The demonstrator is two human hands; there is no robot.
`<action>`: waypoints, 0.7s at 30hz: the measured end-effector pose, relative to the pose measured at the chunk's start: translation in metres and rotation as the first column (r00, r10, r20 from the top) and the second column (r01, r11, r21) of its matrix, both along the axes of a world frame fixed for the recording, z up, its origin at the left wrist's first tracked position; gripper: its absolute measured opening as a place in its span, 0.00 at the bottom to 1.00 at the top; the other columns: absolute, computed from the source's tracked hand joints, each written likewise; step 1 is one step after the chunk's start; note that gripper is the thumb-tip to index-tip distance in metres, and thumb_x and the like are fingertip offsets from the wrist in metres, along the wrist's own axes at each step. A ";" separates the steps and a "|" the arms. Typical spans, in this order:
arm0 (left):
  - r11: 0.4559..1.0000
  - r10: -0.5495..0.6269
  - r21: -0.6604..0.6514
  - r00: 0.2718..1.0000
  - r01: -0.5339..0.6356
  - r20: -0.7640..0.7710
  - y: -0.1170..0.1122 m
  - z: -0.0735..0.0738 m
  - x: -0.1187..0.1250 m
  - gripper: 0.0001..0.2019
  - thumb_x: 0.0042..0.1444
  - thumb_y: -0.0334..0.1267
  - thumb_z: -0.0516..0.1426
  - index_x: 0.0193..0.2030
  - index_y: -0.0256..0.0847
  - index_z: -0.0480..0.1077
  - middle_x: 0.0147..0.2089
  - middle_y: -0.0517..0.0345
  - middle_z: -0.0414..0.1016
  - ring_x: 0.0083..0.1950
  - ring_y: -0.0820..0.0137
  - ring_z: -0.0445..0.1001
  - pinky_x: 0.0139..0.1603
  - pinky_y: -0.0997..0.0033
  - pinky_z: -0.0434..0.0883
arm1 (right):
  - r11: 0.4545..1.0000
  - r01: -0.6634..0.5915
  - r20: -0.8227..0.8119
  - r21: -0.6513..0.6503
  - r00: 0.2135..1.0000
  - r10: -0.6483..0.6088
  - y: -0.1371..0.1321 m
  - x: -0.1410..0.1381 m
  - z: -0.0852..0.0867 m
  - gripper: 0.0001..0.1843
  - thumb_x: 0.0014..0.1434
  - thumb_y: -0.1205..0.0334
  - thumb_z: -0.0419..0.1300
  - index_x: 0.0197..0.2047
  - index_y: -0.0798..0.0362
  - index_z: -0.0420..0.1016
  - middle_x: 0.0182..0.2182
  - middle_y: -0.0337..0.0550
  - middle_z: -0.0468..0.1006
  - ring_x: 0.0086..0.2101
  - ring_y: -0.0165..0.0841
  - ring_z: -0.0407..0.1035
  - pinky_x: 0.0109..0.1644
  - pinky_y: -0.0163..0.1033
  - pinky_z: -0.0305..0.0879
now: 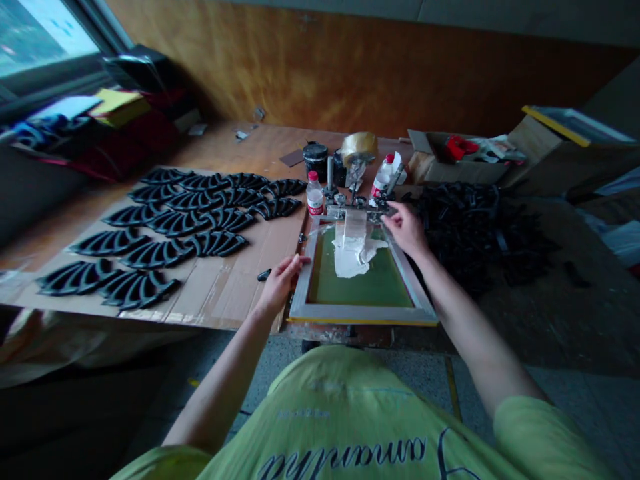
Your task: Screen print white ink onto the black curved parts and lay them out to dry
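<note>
My left hand is at the left edge of a screen-printing frame, its fingers curled. The end of a small black plastic piece sticks out on the hand's outer side; the rest is hidden. My right hand is by the frame's far right corner, beside the metal hinge clamp. Its index finger and thumb are apart, and nothing shows between them. The frame lies low over the table with green mesh. White ink is spread on the mesh below a pale, squeegee-like block.
Fanned rows of black pieces cover the cardboard at left. A dark heap of pieces lies at right. Two red-capped bottles, a black tub, a tape roll and an open carton stand behind.
</note>
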State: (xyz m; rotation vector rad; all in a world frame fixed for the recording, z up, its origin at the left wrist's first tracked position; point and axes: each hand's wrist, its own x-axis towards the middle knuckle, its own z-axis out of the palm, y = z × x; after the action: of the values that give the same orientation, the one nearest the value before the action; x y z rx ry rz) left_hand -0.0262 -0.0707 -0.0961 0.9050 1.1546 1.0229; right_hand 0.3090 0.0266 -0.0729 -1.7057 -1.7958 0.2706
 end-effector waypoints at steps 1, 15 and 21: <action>0.998 0.039 0.044 0.999 -0.041 0.025 0.006 0.013 0.004 0.25 0.56 0.60 0.57 0.46 0.39 0.76 0.30 0.59 0.73 0.26 0.75 0.69 0.25 0.76 0.65 | 0.998 0.070 -0.024 -0.004 0.997 -0.070 -0.001 0.016 -0.006 0.26 0.66 0.48 0.52 0.60 0.54 0.69 0.36 0.46 0.79 0.35 0.38 0.73 0.43 0.44 0.69; 0.993 0.053 0.101 0.998 -0.055 0.028 0.024 0.031 0.058 0.30 0.57 0.65 0.53 0.51 0.41 0.69 0.36 0.51 0.78 0.36 0.65 0.79 0.33 0.69 0.75 | 0.957 0.048 0.332 -0.285 0.942 0.051 -0.095 -0.073 -0.093 0.09 0.68 0.57 0.54 0.41 0.53 0.70 0.35 0.51 0.78 0.39 0.39 0.72 0.40 0.40 0.65; 0.920 -0.184 -0.326 0.973 0.219 0.137 -0.042 -0.027 0.077 0.29 0.52 0.65 0.58 0.44 0.38 0.70 0.40 0.45 0.79 0.40 0.59 0.80 0.34 0.65 0.75 | 0.940 -0.340 0.155 -0.016 0.928 0.339 -0.127 -0.116 -0.076 0.10 0.69 0.63 0.50 0.39 0.50 0.71 0.37 0.46 0.76 0.42 0.39 0.69 0.48 0.43 0.65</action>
State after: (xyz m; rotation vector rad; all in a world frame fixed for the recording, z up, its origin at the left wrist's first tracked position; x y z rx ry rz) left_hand 0.0510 -0.1123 -0.1233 0.6703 1.0826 0.6678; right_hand 0.1934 -0.1003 -0.1494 -1.4324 -2.2050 0.2783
